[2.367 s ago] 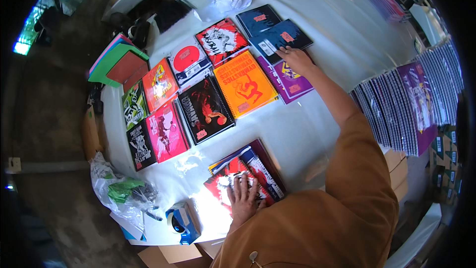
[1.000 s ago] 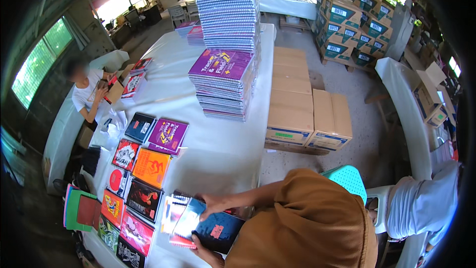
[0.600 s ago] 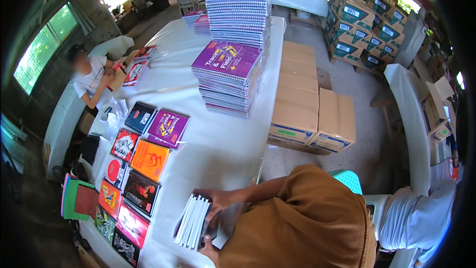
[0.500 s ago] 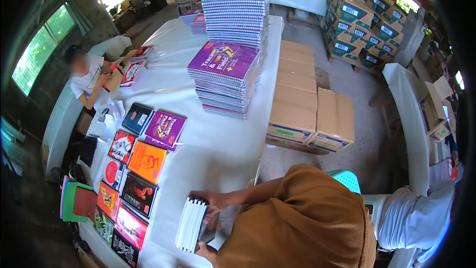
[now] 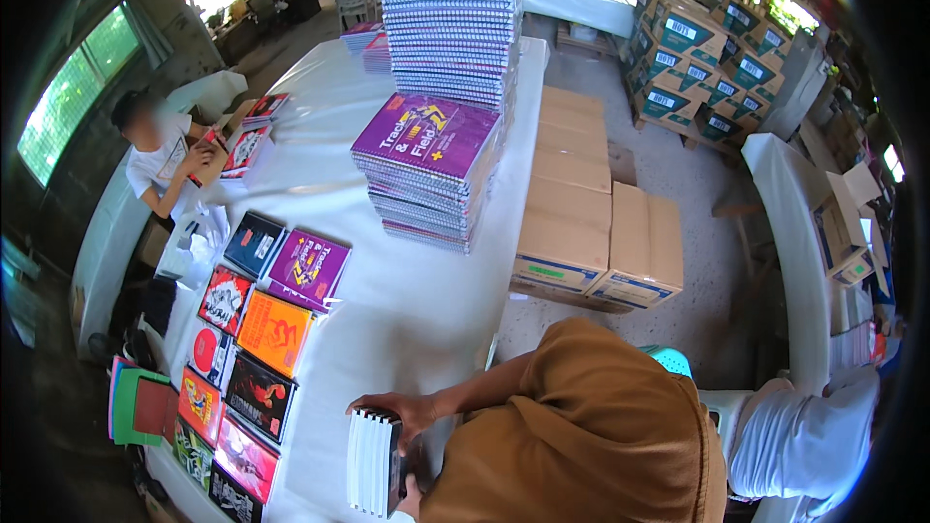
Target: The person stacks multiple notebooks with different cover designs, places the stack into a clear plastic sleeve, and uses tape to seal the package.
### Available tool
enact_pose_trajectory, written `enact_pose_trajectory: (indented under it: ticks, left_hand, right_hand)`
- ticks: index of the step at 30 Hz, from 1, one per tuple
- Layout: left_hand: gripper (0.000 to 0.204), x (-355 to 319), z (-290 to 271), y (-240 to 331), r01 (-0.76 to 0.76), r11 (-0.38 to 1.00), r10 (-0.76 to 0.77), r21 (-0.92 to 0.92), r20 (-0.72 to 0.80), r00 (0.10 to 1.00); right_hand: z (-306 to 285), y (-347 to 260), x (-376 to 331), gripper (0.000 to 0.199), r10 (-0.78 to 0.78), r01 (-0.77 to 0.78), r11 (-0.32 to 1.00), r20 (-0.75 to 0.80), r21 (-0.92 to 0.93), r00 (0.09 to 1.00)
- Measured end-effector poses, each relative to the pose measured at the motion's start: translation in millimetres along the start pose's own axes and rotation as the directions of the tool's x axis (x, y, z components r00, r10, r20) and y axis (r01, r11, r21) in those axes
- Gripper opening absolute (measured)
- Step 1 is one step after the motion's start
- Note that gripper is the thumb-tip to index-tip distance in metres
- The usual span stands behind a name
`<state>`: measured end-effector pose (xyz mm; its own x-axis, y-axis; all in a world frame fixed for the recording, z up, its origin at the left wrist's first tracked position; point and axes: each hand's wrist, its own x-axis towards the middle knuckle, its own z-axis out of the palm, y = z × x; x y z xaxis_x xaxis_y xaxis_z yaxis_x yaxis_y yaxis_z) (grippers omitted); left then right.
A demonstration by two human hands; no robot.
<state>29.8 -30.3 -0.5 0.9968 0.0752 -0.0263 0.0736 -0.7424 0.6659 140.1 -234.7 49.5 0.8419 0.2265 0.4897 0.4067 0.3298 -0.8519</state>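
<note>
The fingers of the right hand (image 5: 395, 411) curl over the top edge of a small stack of white-edged spiral notebooks (image 5: 373, 462), stood upright on end on the white-covered table (image 5: 417, 300) near its front edge, and they are closed on it in a firm grip. The left hand (image 5: 411, 499) presses against the near side of the same stack, mostly hidden behind it and behind the brown sleeve (image 5: 572, 426), so I cannot tell how far its fingers are closed. The right forearm stretches out from that bulky brown sleeve, bent at the wrist so the palm faces down. The page edges show as thin pale ribs, with a dark cover on the right face. Just to the left lies a double row of glossy flat notebooks with red, orange, black and purple covers (image 5: 254, 339), laid side by side and running toward the table's far end. Beyond them, well apart from the hands, rises a tall pile of purple-covered spiral notebooks (image 5: 431, 169), with an even taller tower (image 5: 450, 19) behind it. To the right of the table, brown cardboard boxes (image 5: 596, 232) sit stacked on the concrete floor. At the far left a seated person in a white shirt (image 5: 160, 155) handles more notebooks.
</note>
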Motion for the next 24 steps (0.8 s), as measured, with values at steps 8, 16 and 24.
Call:
enact_pose_trajectory:
  ticks: [8, 16, 24]
  left_hand:
    - [0.046, 1.4, 31.4, -40.7, -0.269, 0.961, 0.275, -0.058, 0.206, 0.939]
    - [0.043, -0.6, -7.1, -5.4, 0.022, 0.935, 0.002, -0.355, 0.067, 0.998]
    - [0.07, 22.0, -34.3, 23.3, 0.447, 0.672, -0.369, -0.59, 0.257, 0.893]
  right_hand:
    - [-20.3, 39.9, -44.7, 0.097, 0.225, -0.237, 0.963, 0.096, 0.132, 0.97]
    - [-16.2, 30.2, -41.0, 0.082, 0.407, -0.347, 0.834, 0.054, -0.429, 0.912]
    - [1.5, -8.6, 10.0, 0.052, 0.776, -0.618, 0.459, -0.05, -0.638, 0.629]
